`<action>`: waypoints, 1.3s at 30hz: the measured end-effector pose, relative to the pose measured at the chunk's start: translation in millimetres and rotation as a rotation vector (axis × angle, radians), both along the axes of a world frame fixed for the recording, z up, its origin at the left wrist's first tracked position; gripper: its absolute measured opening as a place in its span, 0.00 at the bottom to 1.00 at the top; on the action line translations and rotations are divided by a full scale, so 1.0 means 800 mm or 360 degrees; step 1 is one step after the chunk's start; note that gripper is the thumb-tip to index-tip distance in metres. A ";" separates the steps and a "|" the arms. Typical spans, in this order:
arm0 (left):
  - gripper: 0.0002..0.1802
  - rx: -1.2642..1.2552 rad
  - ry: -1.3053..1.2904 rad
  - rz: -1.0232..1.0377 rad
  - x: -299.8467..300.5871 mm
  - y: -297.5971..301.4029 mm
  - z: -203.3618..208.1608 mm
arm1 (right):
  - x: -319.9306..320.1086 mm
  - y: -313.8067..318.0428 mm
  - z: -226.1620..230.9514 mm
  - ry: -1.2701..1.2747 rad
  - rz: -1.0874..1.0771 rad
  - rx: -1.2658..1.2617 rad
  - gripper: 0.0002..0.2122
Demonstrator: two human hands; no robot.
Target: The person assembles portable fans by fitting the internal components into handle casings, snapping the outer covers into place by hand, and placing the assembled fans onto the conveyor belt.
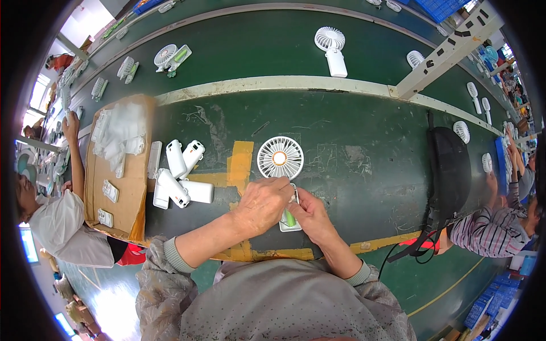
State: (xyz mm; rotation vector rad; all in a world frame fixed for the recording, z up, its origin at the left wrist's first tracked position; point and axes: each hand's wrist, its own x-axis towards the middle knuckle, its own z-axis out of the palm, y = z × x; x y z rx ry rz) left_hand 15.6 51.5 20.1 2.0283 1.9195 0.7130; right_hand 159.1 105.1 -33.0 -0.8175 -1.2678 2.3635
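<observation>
A white handheld fan (pixel 280 145) lies on the green bench in front of me, its round grille with an orange ring pointing away. Its handle is uncovered towards me, and a green battery (pixel 289 219) shows inside it. My left hand (pixel 263 206) is closed over the neck below the grille, with its fingertips bunched together; whatever they pinch is hidden. From the other side, my right hand (pixel 314 216) grips the handle between thumb and fingers. To the left lies a loose cluster of white handle shells (pixel 175 159).
A cardboard tray (pixel 125 202) at left holds clear plastic bags and small white parts. A black backpack (pixel 449 170) stands on the right. Beyond the white rail (pixel 273 83), fans (pixel 335 51) lie on the green conveyor. People sit at both sides.
</observation>
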 end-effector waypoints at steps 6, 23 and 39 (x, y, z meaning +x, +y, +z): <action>0.07 -0.0122 -0.0016 -0.0091 0.000 0.009 0.005 | 0.002 0.004 0.010 -0.0062 0.0018 0.0053 0.13; 0.07 -0.0216 0.0003 -0.0110 0.004 0.013 0.009 | 0.002 0.000 -0.002 -0.0230 0.0065 0.0315 0.14; 0.18 -0.0021 -0.0351 -0.0012 -0.024 -0.021 0.005 | -0.002 0.018 0.010 -0.0178 0.0138 -0.0251 0.13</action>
